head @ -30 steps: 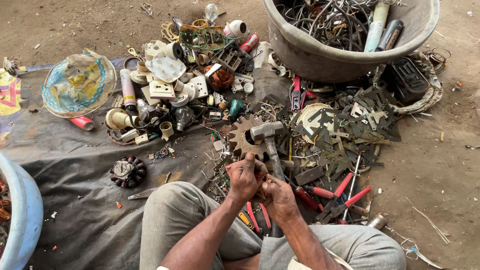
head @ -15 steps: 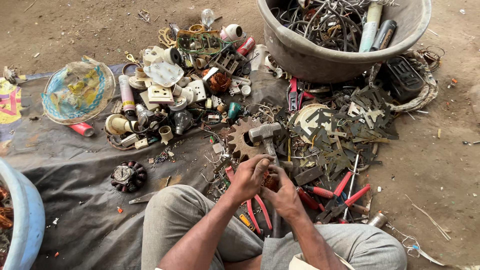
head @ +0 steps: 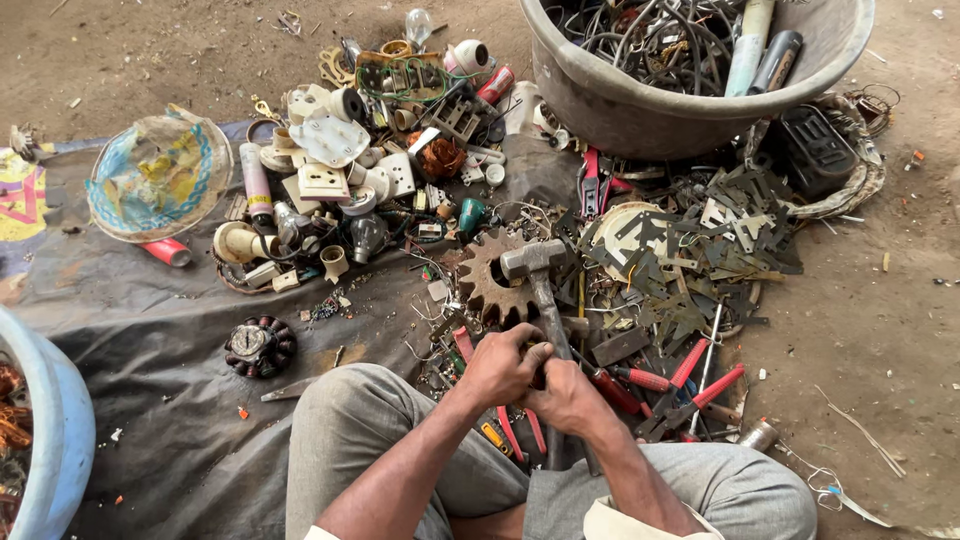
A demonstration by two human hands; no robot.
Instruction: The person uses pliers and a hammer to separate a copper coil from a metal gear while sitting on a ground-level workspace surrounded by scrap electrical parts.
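Note:
My left hand (head: 503, 366) and my right hand (head: 567, 396) are pressed together above my knees. Their fingers curl around a small dark part that is mostly hidden between them. A hammer (head: 534, 268) lies just beyond my hands. Its steel head rests on a rusty gear wheel (head: 484, 283), and its handle runs back under my hands. Red-handled pliers (head: 690, 385) lie to the right of my right hand.
A grey basin (head: 640, 110) full of wires and tubes stands at the far right. Switches, bulbs and sockets (head: 350, 170) are heaped at the far left on a dark sheet (head: 140, 330). Also here are flat metal plates (head: 710, 250), a motor stator (head: 260, 346) and a blue tub (head: 50, 440).
My hands stay together on the small part, with only slight finger movement. The view has shifted a little; the hammer and gear have not moved.

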